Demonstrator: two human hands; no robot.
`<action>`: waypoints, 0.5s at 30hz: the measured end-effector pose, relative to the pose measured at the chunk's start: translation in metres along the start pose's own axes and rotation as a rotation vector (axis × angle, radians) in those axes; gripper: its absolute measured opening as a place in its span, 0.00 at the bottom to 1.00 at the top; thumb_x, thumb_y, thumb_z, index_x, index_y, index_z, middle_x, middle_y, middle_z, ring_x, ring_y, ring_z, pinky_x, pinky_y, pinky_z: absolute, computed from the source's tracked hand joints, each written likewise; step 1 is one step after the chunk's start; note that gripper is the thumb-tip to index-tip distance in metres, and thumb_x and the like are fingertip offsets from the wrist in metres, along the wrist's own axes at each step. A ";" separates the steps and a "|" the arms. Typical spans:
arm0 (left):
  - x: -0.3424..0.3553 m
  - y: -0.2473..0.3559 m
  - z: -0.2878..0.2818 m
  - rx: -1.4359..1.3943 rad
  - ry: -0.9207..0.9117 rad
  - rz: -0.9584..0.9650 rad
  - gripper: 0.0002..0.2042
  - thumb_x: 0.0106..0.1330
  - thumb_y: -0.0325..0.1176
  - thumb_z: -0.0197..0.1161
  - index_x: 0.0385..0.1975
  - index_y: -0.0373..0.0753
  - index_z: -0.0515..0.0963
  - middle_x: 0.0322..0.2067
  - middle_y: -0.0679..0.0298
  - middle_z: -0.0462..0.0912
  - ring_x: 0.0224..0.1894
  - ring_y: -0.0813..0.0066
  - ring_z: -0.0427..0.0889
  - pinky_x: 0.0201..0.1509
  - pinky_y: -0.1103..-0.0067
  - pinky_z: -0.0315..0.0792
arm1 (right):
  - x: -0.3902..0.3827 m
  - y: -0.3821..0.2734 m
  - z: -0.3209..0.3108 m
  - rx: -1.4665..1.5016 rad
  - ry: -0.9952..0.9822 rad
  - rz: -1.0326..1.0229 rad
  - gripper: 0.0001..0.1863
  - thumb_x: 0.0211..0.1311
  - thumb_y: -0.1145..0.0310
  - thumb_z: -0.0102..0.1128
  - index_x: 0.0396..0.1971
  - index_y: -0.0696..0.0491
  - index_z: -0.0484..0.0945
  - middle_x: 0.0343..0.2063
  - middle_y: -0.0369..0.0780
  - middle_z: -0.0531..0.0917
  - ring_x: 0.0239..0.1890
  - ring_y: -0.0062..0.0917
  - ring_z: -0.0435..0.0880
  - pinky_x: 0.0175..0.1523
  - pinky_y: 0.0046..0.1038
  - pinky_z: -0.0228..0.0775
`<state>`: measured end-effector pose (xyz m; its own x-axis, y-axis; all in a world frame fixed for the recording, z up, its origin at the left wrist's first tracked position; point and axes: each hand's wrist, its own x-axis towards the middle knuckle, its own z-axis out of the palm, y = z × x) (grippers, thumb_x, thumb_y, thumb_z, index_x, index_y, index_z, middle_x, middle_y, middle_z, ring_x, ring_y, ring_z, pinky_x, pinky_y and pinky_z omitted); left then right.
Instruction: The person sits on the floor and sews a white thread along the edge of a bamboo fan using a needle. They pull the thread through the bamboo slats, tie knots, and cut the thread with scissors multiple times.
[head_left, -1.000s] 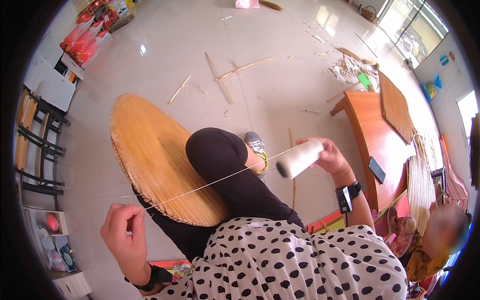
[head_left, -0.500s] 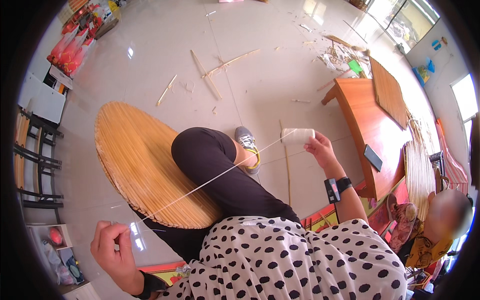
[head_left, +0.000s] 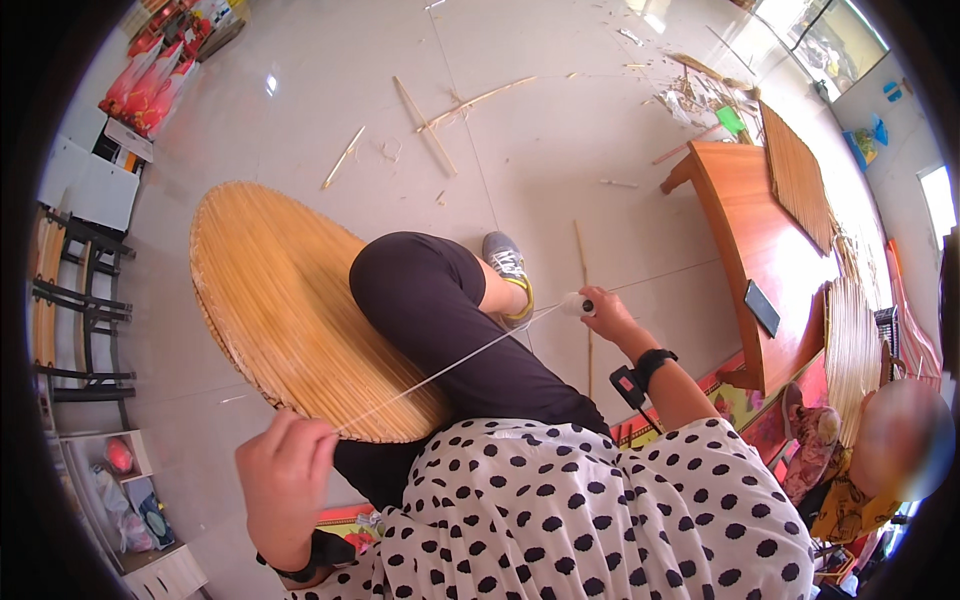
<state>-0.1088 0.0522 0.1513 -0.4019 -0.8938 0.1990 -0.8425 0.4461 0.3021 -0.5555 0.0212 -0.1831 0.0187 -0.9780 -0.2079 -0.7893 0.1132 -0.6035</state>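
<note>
My right hand (head_left: 606, 314) grips a spool of white thread (head_left: 573, 304), turned so that one end faces me. From it a white thread (head_left: 455, 364) runs taut across my lap to my left hand (head_left: 290, 470). The fingers of that hand are pinched together on the thread, slightly blurred by motion. A large oval mat of woven straw (head_left: 290, 310) with a stitched rim leans against my raised knee, its near edge just beyond my left fingers. Whether a needle is in the left fingers I cannot make out.
A wooden table (head_left: 730, 200) stands at the right, bearing a phone (head_left: 762, 308) and a flat straw panel (head_left: 797, 180). Loose straw stalks (head_left: 425, 125) lie on the tiled floor ahead. Folded chairs (head_left: 80, 310) stand at the left. Another person (head_left: 850, 480) sits at the lower right.
My left hand has moved right and up toward the mat's near edge. The right hand has come slightly inward and down, turning the spool end-on. The thread between them is shorter.
</note>
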 end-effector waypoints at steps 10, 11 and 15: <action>0.007 0.009 -0.002 0.092 0.041 -0.006 0.08 0.50 0.22 0.69 0.25 0.38 0.75 0.23 0.62 0.73 0.20 0.63 0.74 0.22 0.74 0.66 | 0.004 0.042 0.067 -0.058 -0.014 0.196 0.30 0.42 0.69 0.74 0.50 0.55 0.75 0.44 0.48 0.81 0.49 0.45 0.79 0.54 0.39 0.74; 0.009 0.008 -0.002 0.116 0.064 -0.012 0.08 0.50 0.22 0.69 0.25 0.38 0.75 0.23 0.62 0.73 0.20 0.63 0.74 0.22 0.74 0.66 | 0.002 0.046 0.071 -0.052 -0.001 0.203 0.30 0.42 0.69 0.74 0.50 0.55 0.75 0.44 0.48 0.82 0.49 0.45 0.80 0.54 0.39 0.74; 0.012 0.009 0.001 0.048 0.105 -0.006 0.09 0.49 0.20 0.69 0.26 0.38 0.76 0.23 0.62 0.73 0.19 0.64 0.73 0.22 0.74 0.65 | -0.004 0.055 0.079 -0.051 0.006 0.198 0.30 0.42 0.69 0.73 0.50 0.53 0.76 0.45 0.48 0.81 0.50 0.44 0.80 0.55 0.38 0.74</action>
<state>-0.1214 0.0458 0.1553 -0.3590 -0.8855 0.2950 -0.8620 0.4358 0.2591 -0.5503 0.0456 -0.2763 -0.1436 -0.9387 -0.3135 -0.8075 0.2943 -0.5113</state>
